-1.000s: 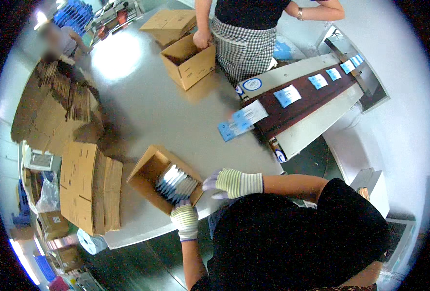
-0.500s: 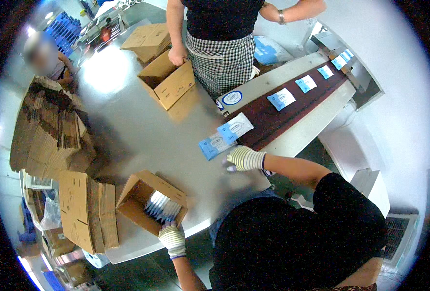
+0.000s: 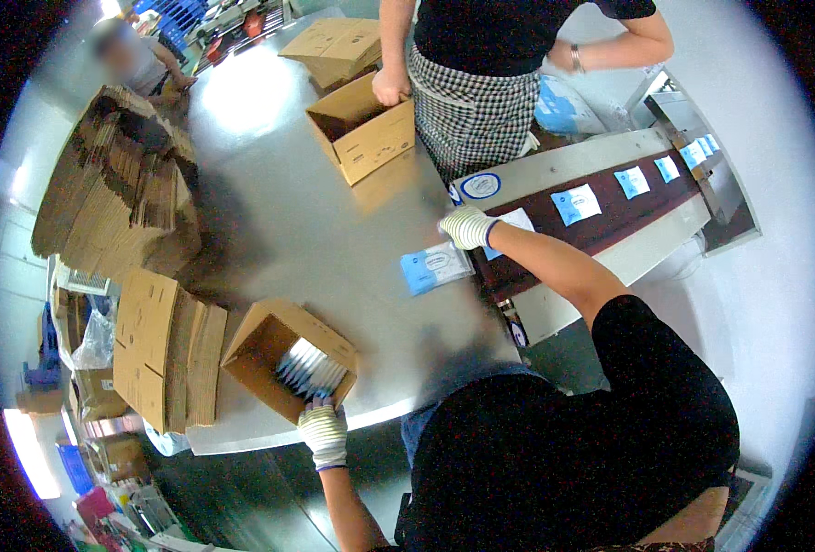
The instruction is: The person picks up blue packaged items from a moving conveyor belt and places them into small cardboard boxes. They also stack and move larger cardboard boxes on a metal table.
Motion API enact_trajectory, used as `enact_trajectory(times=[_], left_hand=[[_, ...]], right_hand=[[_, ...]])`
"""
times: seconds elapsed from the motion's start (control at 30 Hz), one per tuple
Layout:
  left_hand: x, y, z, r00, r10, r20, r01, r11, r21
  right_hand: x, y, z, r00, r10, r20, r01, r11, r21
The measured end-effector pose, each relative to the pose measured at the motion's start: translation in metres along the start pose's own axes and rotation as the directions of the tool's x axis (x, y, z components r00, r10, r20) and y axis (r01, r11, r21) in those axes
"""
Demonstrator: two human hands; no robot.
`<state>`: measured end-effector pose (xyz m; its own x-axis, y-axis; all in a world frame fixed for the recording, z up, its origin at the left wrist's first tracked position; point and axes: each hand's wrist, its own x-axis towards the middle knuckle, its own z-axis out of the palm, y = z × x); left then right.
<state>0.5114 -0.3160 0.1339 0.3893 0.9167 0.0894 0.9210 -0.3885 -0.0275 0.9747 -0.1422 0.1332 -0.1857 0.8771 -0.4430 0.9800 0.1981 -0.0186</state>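
R hand [image 3: 467, 227] now shifts up to belt-end pk [image 3: 518, 221], fingers part-curled, grip can't tell, tbl pk [image 3: 435, 268] just below them; L hand [image 3: 323, 436] fingers bent at box [image 3: 320, 327] rim, boxed pks [image 3: 311, 370] just beyond, so work's at R fingers.

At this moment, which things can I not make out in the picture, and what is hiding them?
All in the head view:
Belt-end packet: partly covered by the right hand and forearm; whether the hand grips it, I cannot tell.
Near box: floor beneath the white packets, hidden by them.
Standing co-worker: head, cut off by the upper edge.
Co-worker's box: bottom, hidden by its wall.
Farthest packets: print, too small.
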Motion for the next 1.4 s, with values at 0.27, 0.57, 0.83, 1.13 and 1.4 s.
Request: enact_trajectory(times=[0.27,0.57,0.83,1.13,1.4], left_hand=[[-0.001,-0.005,0.002,0.999,0.018,-0.036,-0.017,1.0,0.019],[-0.004,-0.009,0.006,0.998,0.023,0.066,-0.025,0.999,0.036],[0.004,-0.013,-0.002,0.99,0.082,0.117,-0.085,0.996,0.019],[0.002,-0.033,-0.006,0.931,0.203,0.303,-0.201,0.979,-0.037],[-0.028,-0.013,-0.004,0.94,0.341,-0.013,-0.341,0.94,-0.022]], right_hand=[[0.058,-0.001,0.012,0.957,-0.274,0.095,0.264,0.959,0.105],[0.022,-0.079,0.029,0.904,0.038,0.425,-0.078,0.994,0.076],[-0.068,-0.195,0.127,0.934,-0.266,-0.24,0.269,0.963,-0.019],[-0.1,-0.27,-0.044,0.744,-0.277,-0.608,0.626,0.607,0.49],[0.045,-0.361,-0.035,0.856,-0.299,-0.423,0.242,0.953,-0.183]])
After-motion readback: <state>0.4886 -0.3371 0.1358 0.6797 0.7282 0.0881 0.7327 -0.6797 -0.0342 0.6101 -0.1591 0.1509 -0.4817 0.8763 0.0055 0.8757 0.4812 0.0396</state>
